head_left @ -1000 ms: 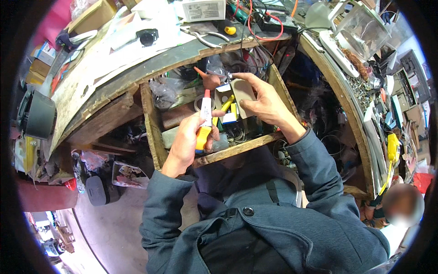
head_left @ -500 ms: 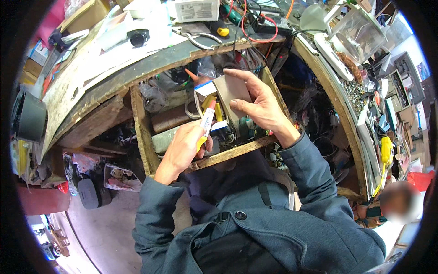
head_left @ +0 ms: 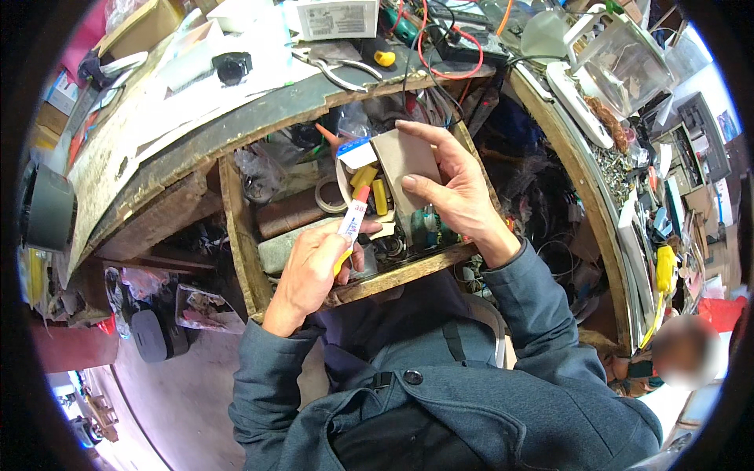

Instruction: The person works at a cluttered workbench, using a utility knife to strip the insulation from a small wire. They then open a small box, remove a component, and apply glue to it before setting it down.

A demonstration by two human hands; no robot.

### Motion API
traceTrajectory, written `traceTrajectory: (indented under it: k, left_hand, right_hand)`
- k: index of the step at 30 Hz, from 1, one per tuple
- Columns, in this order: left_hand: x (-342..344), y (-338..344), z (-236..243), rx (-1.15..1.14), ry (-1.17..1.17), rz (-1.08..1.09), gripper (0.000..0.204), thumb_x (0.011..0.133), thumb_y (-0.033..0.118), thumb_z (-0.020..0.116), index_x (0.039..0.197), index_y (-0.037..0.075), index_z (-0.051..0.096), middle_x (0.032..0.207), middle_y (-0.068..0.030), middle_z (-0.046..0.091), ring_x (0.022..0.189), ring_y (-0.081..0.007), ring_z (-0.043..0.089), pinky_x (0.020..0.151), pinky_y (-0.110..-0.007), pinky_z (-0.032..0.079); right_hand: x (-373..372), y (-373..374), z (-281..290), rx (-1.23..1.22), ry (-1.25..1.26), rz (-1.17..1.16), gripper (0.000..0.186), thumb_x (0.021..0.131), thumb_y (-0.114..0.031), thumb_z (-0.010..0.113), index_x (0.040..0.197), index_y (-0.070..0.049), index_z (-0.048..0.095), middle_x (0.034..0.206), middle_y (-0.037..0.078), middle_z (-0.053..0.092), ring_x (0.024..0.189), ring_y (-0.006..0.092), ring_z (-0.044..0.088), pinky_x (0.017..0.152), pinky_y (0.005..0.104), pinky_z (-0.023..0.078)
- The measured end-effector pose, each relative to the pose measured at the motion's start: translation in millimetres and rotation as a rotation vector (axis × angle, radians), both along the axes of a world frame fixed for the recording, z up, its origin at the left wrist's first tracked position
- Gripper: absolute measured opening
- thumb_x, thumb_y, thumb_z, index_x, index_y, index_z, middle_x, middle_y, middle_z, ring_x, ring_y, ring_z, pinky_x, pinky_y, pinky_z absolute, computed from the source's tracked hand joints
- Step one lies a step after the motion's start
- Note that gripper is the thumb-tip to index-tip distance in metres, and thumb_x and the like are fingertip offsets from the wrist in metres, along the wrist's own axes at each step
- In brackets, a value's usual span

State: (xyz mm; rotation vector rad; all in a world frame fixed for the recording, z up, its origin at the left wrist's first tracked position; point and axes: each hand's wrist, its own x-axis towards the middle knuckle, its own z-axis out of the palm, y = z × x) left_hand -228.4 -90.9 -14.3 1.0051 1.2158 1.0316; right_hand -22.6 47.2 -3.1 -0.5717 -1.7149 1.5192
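Observation:
My left hand (head_left: 310, 271) grips a small glue tube (head_left: 351, 224) with a white body, red neck and yellow end, its tip pointing up toward a box. My right hand (head_left: 452, 188) holds a small brown cardboard box (head_left: 404, 157) with a blue and white open flap, tilted toward me. Several yellow tubes (head_left: 371, 188) show at the box's open end. Both hands hover over an open wooden drawer (head_left: 239, 251) full of clutter.
In the drawer lie a tape roll (head_left: 330, 195), a brown cylinder (head_left: 289, 213) and plastic bags. The worn workbench (head_left: 196, 118) above carries pliers (head_left: 334, 72), a white box (head_left: 338, 17), red wires (head_left: 440, 47) and a black knob (head_left: 232, 67). A clear container (head_left: 620, 63) stands at the right.
My right hand has lifted the cardboard box up and turned its open end toward me. My left hand with the glue tube has shifted right, closer to the box.

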Motion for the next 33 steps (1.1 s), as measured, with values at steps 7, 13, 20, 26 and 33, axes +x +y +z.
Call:
traceTrajectory:
  k: [7, 13, 20, 26, 33]
  left_hand:
    - [2.0, 0.7, -0.3, 0.02, 0.039, 0.028, 0.05, 0.098, 0.03, 0.04, 0.121, -0.003, 0.07, 0.074, -0.0063, 0.064, 0.058, -0.0118, 0.053, 0.056, -0.027, 0.043]
    - [1.0, -0.1, -1.9, 0.026, 0.016, 0.1, 0.05, 0.098, 0.029, 0.039, 0.115, -0.005, 0.071, 0.073, -0.0064, 0.064, 0.057, -0.0118, 0.053, 0.056, -0.026, 0.043]
    - [-1.2, 0.5, -9.4, 0.078, -0.02, 0.243, 0.05, 0.101, 0.029, 0.036, 0.117, -0.005, 0.068, 0.073, -0.006, 0.064, 0.057, -0.0104, 0.053, 0.054, -0.024, 0.043]
    - [0.4, 0.3, -14.5, 0.127, -0.036, 0.272, 0.043, 0.11, 0.03, 0.043, 0.122, -0.003, 0.067, 0.075, -0.0048, 0.064, 0.056, -0.0077, 0.052, 0.052, -0.023, 0.042]
    - [3.8, 2.3, -9.5, 0.197, 0.056, 0.386, 0.028, 0.106, 0.026, 0.059, 0.113, 0.002, 0.072, 0.073, -0.0006, 0.063, 0.054, -0.0056, 0.052, 0.05, -0.021, 0.039]
  right_hand:
    - [-0.1, 0.0, -1.3, -0.029, 0.011, 0.018, 0.063, 0.09, 0.002, 0.069, 0.148, -0.008, 0.048, 0.135, 0.006, 0.059, 0.124, 0.0148, 0.056, 0.108, 0.0321, 0.044]
    - [-2.3, 3.9, -6.6, -0.049, -0.031, 0.084, 0.062, 0.091, 0.005, 0.062, 0.149, -0.007, 0.045, 0.134, 0.007, 0.059, 0.124, 0.0151, 0.055, 0.109, 0.0319, 0.043]
    - [-2.2, 5.5, -13.5, -0.077, -0.249, 0.314, 0.069, 0.084, 0.007, 0.059, 0.15, -0.003, 0.042, 0.139, 0.012, 0.056, 0.133, 0.0199, 0.051, 0.115, 0.0363, 0.039]
    - [0.9, 6.2, -16.1, 0.163, -0.548, 0.112, 0.072, 0.084, -0.014, 0.076, 0.148, -0.005, 0.044, 0.126, 0.015, 0.065, 0.118, 0.0234, 0.062, 0.102, 0.0371, 0.049]
    - [0.0, -0.1, -5.0, 0.194, -0.617, -0.046, 0.071, 0.075, -0.01, 0.069, 0.143, -0.005, 0.048, 0.116, 0.023, 0.07, 0.104, 0.0316, 0.072, 0.09, 0.0394, 0.057]
